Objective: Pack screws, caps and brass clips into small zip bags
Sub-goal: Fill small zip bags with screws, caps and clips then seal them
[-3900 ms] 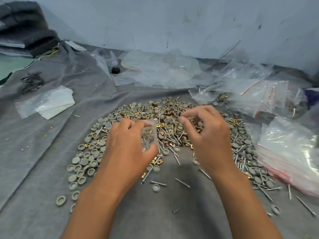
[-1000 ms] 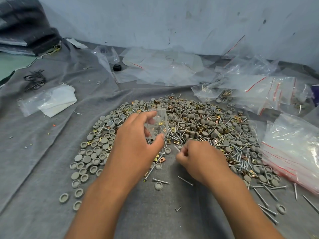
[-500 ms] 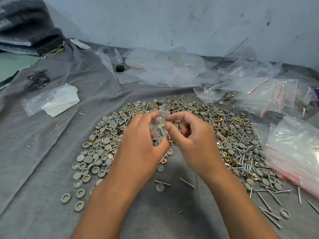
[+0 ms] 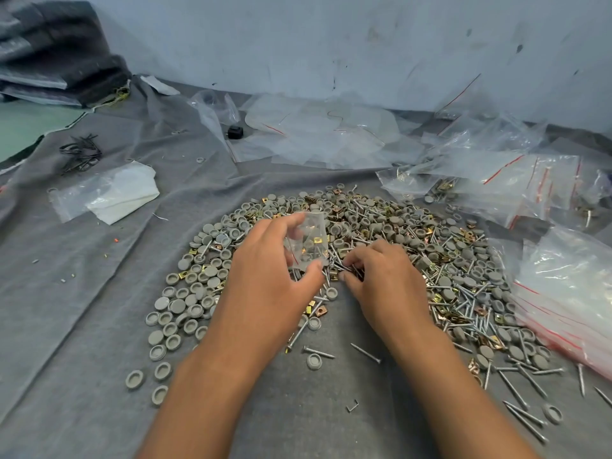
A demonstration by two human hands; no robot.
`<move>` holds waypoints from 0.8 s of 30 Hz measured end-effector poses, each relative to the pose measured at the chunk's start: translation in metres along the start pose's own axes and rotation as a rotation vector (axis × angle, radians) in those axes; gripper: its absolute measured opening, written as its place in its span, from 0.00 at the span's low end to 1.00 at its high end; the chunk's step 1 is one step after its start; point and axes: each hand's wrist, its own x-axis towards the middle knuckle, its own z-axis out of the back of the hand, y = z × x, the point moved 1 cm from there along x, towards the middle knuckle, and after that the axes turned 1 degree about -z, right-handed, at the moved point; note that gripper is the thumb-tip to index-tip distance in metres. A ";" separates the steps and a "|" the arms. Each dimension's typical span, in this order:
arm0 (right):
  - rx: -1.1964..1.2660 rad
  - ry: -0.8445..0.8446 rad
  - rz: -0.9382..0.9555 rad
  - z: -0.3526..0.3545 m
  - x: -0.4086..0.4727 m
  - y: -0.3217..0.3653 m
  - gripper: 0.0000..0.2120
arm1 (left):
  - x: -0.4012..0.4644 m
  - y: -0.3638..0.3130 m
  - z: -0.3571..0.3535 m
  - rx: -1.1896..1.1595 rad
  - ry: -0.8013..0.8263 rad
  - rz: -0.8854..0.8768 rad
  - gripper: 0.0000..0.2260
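A wide pile of grey round caps (image 4: 185, 303), silver screws (image 4: 463, 313) and brass clips (image 4: 334, 276) lies on a grey cloth (image 4: 82, 326). My left hand (image 4: 268, 283) holds a small clear zip bag (image 4: 308, 243) upright above the pile between thumb and fingers; a brass clip shows inside it. My right hand (image 4: 381, 283) is down on the pile just right of the bag, its fingertips pinching at screws; what they hold is hidden under the fingers.
Filled and empty zip bags with red seal lines (image 4: 563, 293) are heaped at the right and back. A folded white sheet in a bag (image 4: 112, 193) lies at left, black wire clips (image 4: 79, 154) behind it, a small black block (image 4: 235, 131) near the wall.
My right hand has dropped from the bag's mouth down onto the screws in the pile. My left hand keeps the bag in about the same place.
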 end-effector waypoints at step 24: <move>0.716 -0.191 0.209 0.042 -0.015 0.020 0.03 | 0.000 -0.005 -0.009 0.027 0.006 -0.044 0.25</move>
